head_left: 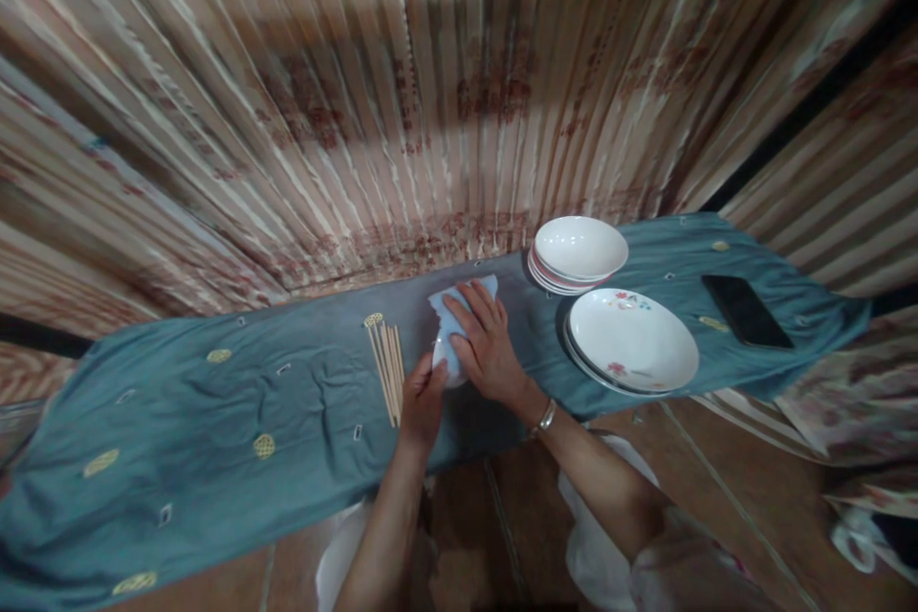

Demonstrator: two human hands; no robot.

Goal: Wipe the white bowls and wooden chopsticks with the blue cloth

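My left hand [423, 402] grips the near left edge of a white dish [453, 371], its thumb on top. Most of that dish is hidden, so I cannot tell whether it is a bowl or a plate. A light blue cloth [446, 308] with a ragged edge covers the dish's far side. Over the cloth lies my right hand [484, 339], its fingers pressing it against the dish. Just left of my left hand, several wooden chopsticks [387, 368] rest side by side on the table.
A stack of white bowls [580, 247] stands at the back right. In front of it are stacked plates [635, 341] with flower decoration. A black phone [746, 311] lies farther right on the green tablecloth [215, 421]. Behind the table hangs a patterned curtain [445, 96].
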